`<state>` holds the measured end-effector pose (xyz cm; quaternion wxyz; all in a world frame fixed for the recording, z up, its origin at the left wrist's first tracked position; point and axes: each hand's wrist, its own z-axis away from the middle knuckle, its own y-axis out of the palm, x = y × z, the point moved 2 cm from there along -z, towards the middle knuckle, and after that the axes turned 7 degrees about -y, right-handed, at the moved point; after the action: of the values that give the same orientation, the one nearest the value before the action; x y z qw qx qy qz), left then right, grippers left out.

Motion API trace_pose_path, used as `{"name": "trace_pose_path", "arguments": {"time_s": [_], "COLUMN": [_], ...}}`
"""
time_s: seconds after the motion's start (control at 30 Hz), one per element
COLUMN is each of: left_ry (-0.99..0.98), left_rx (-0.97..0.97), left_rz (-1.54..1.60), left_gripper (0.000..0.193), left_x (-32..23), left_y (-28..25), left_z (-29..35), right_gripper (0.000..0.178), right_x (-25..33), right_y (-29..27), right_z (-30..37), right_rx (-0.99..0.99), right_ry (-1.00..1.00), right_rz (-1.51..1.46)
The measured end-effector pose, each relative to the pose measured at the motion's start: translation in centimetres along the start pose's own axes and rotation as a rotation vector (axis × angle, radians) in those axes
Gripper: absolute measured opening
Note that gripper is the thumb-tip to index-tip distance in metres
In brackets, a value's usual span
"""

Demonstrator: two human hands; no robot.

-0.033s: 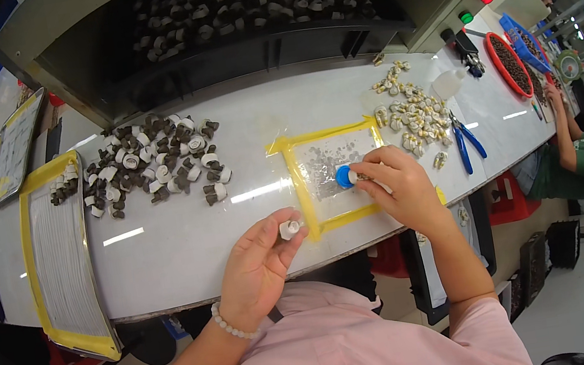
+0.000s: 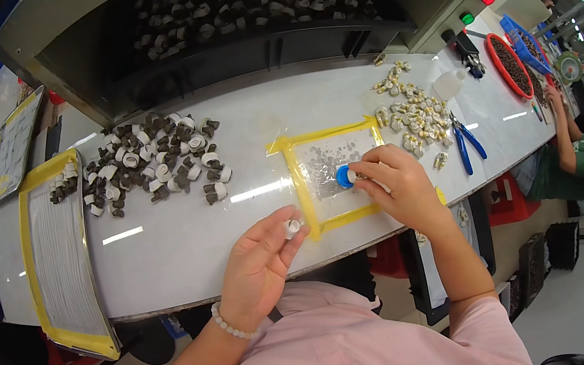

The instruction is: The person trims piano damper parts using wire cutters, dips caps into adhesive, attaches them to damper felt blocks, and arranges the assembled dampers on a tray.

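Note:
My left hand [image 2: 258,255] pinches a small white cap-shaped part [image 2: 293,227] between thumb and fingertips, its hollow end showing. Further right, my right hand [image 2: 401,188] is closed on a small pale piece [image 2: 354,175], mostly hidden by the fingers. That piece meets a blue round cap [image 2: 343,177], which rests over a clear sheet [image 2: 331,211] framed with yellow tape. Grey smudges spot the sheet. Left of it lies a heap of dark-stemmed white parts [image 2: 151,159]. Several white and gold pieces [image 2: 415,113] are scattered beyond my right hand.
Blue-handled pliers [image 2: 467,143] lie to the right, beside a translucent bottle [image 2: 448,84]. A machine [image 2: 422,36] holding a black bin of similar parts stands behind. At left is a yellow-taped tray [image 2: 33,262]. A red basin [image 2: 511,67] and a co-worker [image 2: 582,155] are far right.
My left hand has shifted slightly to the right and up, and the white part in it has turned a little. My right hand stays almost still at the blue cap.

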<state>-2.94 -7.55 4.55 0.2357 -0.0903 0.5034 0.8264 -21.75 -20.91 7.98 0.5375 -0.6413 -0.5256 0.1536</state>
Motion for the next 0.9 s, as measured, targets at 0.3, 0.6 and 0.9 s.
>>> {"name": "trace_pose_path", "arguments": {"time_s": [0.3,0.6,0.9], "left_ry": [-0.029,0.032,0.153], "left_rx": [0.112,0.054,0.083], "left_rz": [-0.165,-0.193,-0.231], "left_gripper": [0.033,0.025,0.025], "left_x": [0.3,1.4,2.1], "left_y": [0.5,0.6,-0.1], "left_z": [-0.5,-1.7,-2.4], "right_gripper": [0.015,0.019,0.023], "right_x": [0.4,-0.3,0.5], "right_y": [0.2,-0.2,-0.2], "right_z": [-1.3,-0.4,-0.3], "right_rx": [0.119,0.016,-0.047], "right_ry": [-0.078,0.140,0.165], "right_rz": [0.127,-0.197,-0.319]}}
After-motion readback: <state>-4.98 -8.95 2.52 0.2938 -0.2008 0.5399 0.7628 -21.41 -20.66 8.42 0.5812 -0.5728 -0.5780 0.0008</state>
